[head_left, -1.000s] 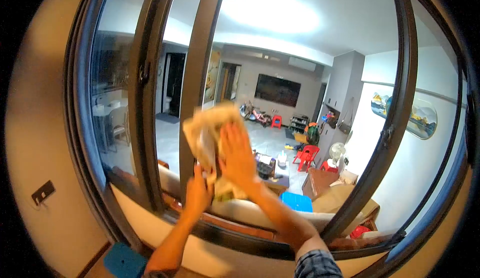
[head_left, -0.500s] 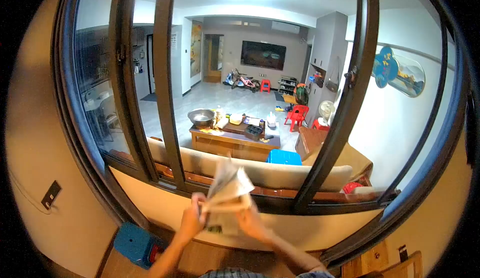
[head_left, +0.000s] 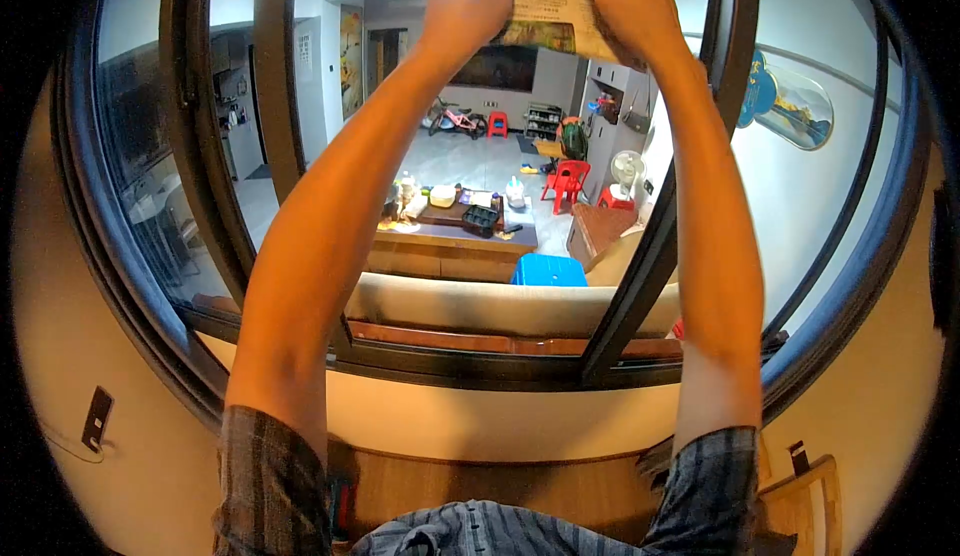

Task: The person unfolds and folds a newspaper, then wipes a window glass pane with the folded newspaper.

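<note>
L hand (head_left: 468, 6) & R hand (head_left: 645, 11) at side edges of newspaper (head_left: 548, 1). Fingertips cropped, can't tell either grip tbh. Could rip if pulled unevenly imo.

Dark-framed window (head_left: 460, 367) here, looking into a living room with a shiny grey floor (head_left: 440, 163). Just past the glass there's a long beige sofa (head_left: 480, 294), then a low table (head_left: 440, 257) covered in clutter. Further back I can spot 1 red chair (head_left: 568, 180), 1 white fan (head_left: 627, 168) and a TV (head_left: 505, 76) on the grey wall. Light's pretty cool and white in there, while the near wall (head_left: 560, 418) looks warm yellow, lol.
</note>
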Tool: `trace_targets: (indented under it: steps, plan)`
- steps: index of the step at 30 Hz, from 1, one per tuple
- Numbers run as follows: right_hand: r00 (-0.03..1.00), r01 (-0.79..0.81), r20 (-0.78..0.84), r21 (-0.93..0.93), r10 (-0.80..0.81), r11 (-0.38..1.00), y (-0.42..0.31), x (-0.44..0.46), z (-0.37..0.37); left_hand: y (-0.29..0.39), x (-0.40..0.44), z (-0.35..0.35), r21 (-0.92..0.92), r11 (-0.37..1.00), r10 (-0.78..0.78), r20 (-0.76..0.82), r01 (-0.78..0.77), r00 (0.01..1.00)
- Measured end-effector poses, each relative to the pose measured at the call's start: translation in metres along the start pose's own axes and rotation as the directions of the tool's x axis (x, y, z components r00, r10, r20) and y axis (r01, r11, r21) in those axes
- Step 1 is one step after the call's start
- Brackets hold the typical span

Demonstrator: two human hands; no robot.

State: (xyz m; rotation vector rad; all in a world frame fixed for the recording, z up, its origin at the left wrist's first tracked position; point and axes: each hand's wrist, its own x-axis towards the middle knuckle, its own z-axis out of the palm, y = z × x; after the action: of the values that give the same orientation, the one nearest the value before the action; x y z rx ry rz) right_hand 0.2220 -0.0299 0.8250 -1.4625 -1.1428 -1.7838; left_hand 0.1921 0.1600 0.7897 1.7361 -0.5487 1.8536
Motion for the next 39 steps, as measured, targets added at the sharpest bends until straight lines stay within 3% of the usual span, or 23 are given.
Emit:
trace_targets:
  steps: [3,6,8,10,13,16,18,20,23,24,25,26,28,29,30,32,33,34,35,36,37,38,39]
  plan:
    - [1.0,-0.016,0.022,-0.194,0.021,0.981,0.031,0.007,0.044,-0.003,-0.006,0.005,0.296,0.953,0.05,0.048,-0.062,0.998]
    - [0.993,0.077,-0.035,-0.53,-0.113,0.844,0.068,-0.018,0.094,-0.018,-0.032,0.011,0.542,0.829,0.027,0.203,-0.135,0.979]
    - [0.986,0.032,-0.112,-0.6,-0.124,0.8,0.071,-0.037,0.109,-0.024,-0.053,0.017,0.6,0.776,0.029,0.274,-0.194,0.961]
    - [0.988,0.009,-0.135,-0.412,-0.071,0.911,0.052,-0.055,0.092,-0.026,-0.071,0.021,0.569,0.795,0.051,0.283,-0.211,0.958]
    - [0.95,0.115,-0.267,-0.187,-0.164,0.976,0.057,-0.08,0.085,-0.025,-0.094,0.03,0.508,0.842,0.024,0.302,-0.182,0.953]
    - [0.998,-0.003,0.049,-0.583,0.039,0.812,0.045,-0.093,0.061,-0.02,-0.114,0.042,0.471,0.872,-0.026,0.308,-0.129,0.951]
    - [0.998,-0.047,-0.001,-0.567,0.057,0.822,0.045,-0.114,0.056,-0.017,-0.134,0.051,0.438,0.895,-0.068,0.317,-0.082,0.946]
    - [0.987,-0.105,-0.148,-0.35,0.056,0.931,0.053,-0.143,0.047,-0.007,-0.157,0.057,0.424,0.904,-0.113,0.353,-0.051,0.929]
    - [0.993,0.041,-0.089,-0.324,-0.074,0.945,0.061,-0.195,0.039,0.005,-0.202,0.063,0.437,0.899,-0.17,0.421,-0.035,0.891]
    - [0.994,-0.105,-0.027,-0.432,0.103,0.896,0.071,-0.211,0.044,0.005,-0.222,0.067,0.442,0.896,-0.173,0.434,-0.042,0.884]
    - [0.996,-0.081,-0.006,-0.499,0.09,0.863,0.078,-0.232,0.044,0.003,-0.243,0.068,0.426,0.902,-0.165,0.494,-0.073,0.853]
    - [0.997,-0.054,0.013,-0.562,0.074,0.825,0.081,-0.25,0.043,0.0,-0.267,0.071,0.356,0.925,-0.037,0.428,-0.131,0.903]
    - [0.941,-0.168,0.131,-0.622,0.313,0.765,0.063,-0.281,0.033,0.008,-0.305,0.075,0.366,0.928,-0.119,0.452,-0.062,0.884]
    - [0.747,-0.203,0.302,-0.745,0.593,0.635,0.045,-0.276,0.018,0.01,-0.324,0.075,0.332,0.943,-0.139,0.473,-0.03,0.87]
    - [0.967,-0.138,0.104,-0.552,0.231,0.822,0.065,-0.339,0.023,0.014,-0.346,0.075,0.313,0.95,-0.159,0.498,-0.006,0.852]
    - [0.89,-0.211,0.245,-0.529,0.386,0.822,0.052,-0.411,0.002,0.019,-0.385,0.076,0.244,0.97,-0.144,0.519,0.016,0.843]
    - [0.882,-0.242,0.231,-0.525,0.411,0.816,0.037,-0.43,-0.008,0.017,-0.409,0.077,0.202,0.979,-0.11,0.518,0.003,0.848]
    - [0.874,-0.273,0.217,-0.521,0.435,0.809,0.023,-0.449,-0.017,0.022,-0.433,0.074,0.293,0.95,-0.136,0.695,-0.106,0.706]
    - [0.865,-0.304,0.202,-0.516,0.459,0.801,0.008,-0.468,-0.027,0.027,-0.451,0.072,0.285,0.958,-0.209,0.755,-0.025,0.622]
    - [0.838,-0.334,0.205,-0.54,0.506,0.772,0.0,-0.503,-0.032,0.023,-0.488,0.075,0.265,0.961,-0.146,0.717,-0.073,0.682]
    - [0.828,-0.319,0.224,-0.566,0.514,0.76,-0.009,-0.53,-0.036,0.034,-0.491,0.063,0.286,0.957,-0.187,0.737,-0.05,0.65]
    - [0.764,-0.489,0.187,-0.454,0.617,0.744,-0.015,-0.57,-0.032,0.028,-0.527,0.061,0.292,0.956,-0.259,0.776,0.037,0.576]
    - [0.689,-0.642,0.147,-0.329,0.71,0.692,-0.021,-0.609,-0.029,0.03,-0.543,0.055,0.302,0.953,-0.262,0.776,0.026,0.573]
